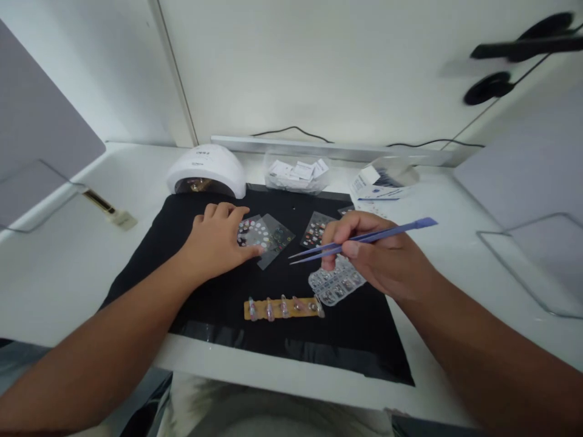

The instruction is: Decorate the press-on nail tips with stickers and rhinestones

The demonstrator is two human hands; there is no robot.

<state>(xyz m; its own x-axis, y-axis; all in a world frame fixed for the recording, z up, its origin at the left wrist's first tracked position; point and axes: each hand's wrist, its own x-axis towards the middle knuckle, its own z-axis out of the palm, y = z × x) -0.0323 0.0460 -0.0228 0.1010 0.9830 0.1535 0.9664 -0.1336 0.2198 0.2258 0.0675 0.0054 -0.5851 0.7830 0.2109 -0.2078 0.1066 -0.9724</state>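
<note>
a mat (204, 315) is lying on the table (68, 261). a lamp (207, 170) is sitting at its far left corner; a bag of packets (297, 173) and a carton (378, 185) are lying behind its far edge. on the mat, the left hand (218, 243) is resting on sticker sheets (268, 233); to their right, the right hand (382, 261) is holding tweezers (364, 238) over a compartment case (334, 286). a strip of nail tips (282, 308) is lying nearest the person, just beside the case.

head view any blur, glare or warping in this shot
Head view: soft, even light, only faint shadows under the left hand and right hand; head view: the wide lens bows the edges of the white table; head view: the black shapes at top right are smeared, while the thin purple tweezers and clear plastic sticker sheets read sharp.
</note>
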